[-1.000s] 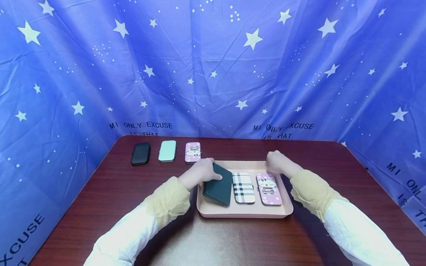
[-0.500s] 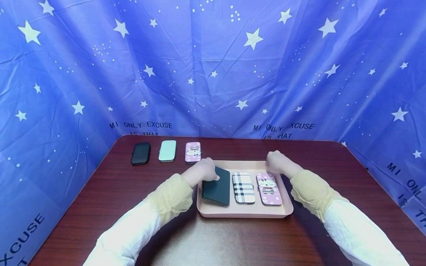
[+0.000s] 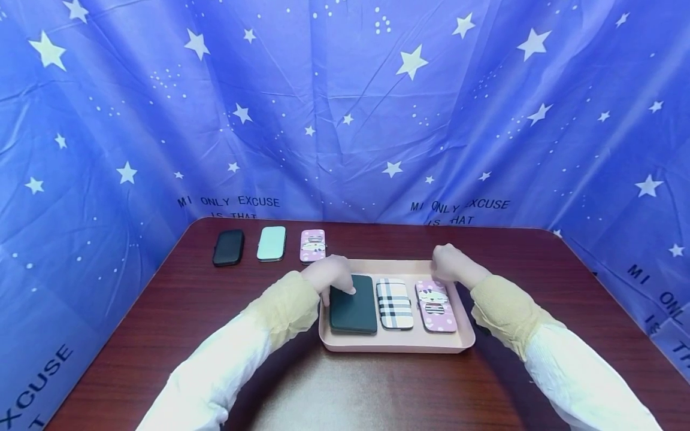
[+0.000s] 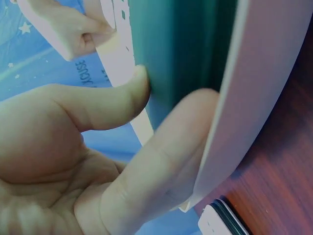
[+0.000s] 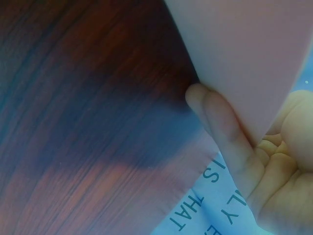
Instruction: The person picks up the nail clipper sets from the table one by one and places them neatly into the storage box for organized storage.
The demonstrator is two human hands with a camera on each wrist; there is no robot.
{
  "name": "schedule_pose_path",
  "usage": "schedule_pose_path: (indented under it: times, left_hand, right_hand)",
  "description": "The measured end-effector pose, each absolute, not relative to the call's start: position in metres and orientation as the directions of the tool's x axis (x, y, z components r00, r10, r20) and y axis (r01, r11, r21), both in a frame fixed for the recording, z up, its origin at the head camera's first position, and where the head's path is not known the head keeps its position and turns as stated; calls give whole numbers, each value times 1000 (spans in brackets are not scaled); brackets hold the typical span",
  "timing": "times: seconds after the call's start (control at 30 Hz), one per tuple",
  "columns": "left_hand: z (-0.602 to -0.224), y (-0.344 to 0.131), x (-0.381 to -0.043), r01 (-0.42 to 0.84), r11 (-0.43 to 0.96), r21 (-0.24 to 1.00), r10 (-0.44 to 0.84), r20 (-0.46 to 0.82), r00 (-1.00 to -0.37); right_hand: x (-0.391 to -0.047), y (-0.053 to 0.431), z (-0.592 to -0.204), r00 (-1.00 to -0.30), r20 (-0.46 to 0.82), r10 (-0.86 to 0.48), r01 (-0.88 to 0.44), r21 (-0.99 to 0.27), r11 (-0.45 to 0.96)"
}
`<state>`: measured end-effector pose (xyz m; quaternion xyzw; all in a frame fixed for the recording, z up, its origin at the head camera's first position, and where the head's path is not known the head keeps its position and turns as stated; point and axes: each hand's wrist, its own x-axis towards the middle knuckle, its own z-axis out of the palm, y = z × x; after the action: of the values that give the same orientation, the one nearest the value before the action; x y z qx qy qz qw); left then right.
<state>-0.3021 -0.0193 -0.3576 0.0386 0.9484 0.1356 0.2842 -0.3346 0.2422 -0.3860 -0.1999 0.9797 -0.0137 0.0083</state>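
Note:
In the head view my left hand (image 3: 333, 274) is at the left side of a peach tray (image 3: 399, 347), holding a dark green flat case (image 3: 353, 311) by its far left edge. The thumb presses on the case's top face in the left wrist view, while the fingers (image 4: 171, 142) reach down between its side and the tray wall. The case lies almost level inside the tray. Beside it are a plaid case (image 3: 395, 304) and a pink cat-print case (image 3: 436, 311). My right hand (image 3: 451, 262) grips the tray's far right corner, fingers (image 5: 222, 117) along the outside wall.
Behind the tray to the left, a black case (image 3: 229, 248), a mint case (image 3: 271, 243) and another pink cat-print case (image 3: 312, 245) stand in a row on the brown wooden table (image 3: 162, 335). A blue star-patterned curtain (image 3: 345, 149) surrounds the table's back and sides.
The dark green case has gone from tilted and turned to lying nearly flat and straight in the tray. My left hand has moved slightly right and down with it. The right hand has stayed put.

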Motion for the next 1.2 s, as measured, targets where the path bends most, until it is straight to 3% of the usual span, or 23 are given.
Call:
schedule_pose_path:
  times: [0.27, 0.5, 0.67, 0.73, 0.97, 1.2]
  left_hand:
    - [-356, -16, -306, 36, 987, 154, 117, -554, -824]
    - [-363, -11, -313, -1, 994, 112, 63, -563, -824]
    - [-432, -10, -370, 162, 985, -58, 106, -534, -839]
    - [-450, -10, -387, 174, 984, -46, 121, -548, -827]
    - [-371, -9, -322, 73, 996, 56, 91, -496, -864]
    - [-350, -14, -305, -19, 984, 175, 67, -473, -878]
  right_hand:
    - [-336, 242, -389, -922, -19, -388, -387, -26, 922]
    - [-335, 243, -388, -912, 9, -411, -411, -19, 911]
    - [-337, 243, -389, -921, -12, -390, -389, -29, 921]
    - [-337, 242, -388, -924, -13, -383, -382, -32, 923]
    - [-335, 242, -387, -923, -4, -384, -384, -28, 923]
    - [-335, 241, -386, -924, -4, -382, -382, -20, 924]
